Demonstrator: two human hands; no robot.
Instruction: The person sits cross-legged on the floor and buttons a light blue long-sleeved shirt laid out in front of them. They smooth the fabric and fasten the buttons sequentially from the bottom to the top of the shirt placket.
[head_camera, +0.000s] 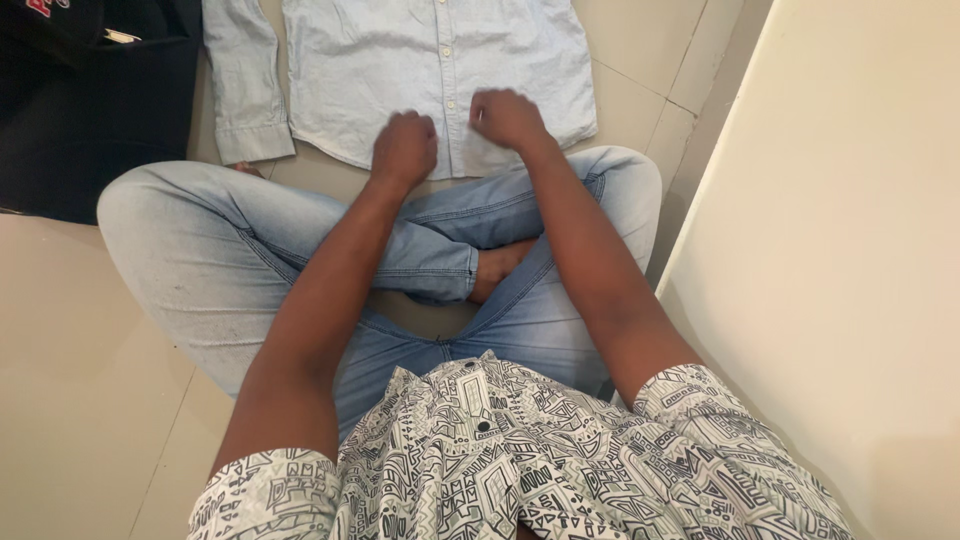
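Seated cross-legged on the tiled floor (70, 340), the person stretches both bare arms forward over the knees, and the left hand (404, 148) and right hand (508, 117) are both curled closed, pinching the bottom hem of a pale blue button-up shirt (420, 70) on either side of its button placket. The shirt lies flat and face up on the floor just beyond the crossed legs, one sleeve (243, 85) spread out on its left side. A dark garment (90, 120) lies just beside that sleeve, and a cream wall (850, 250) closes the right side.
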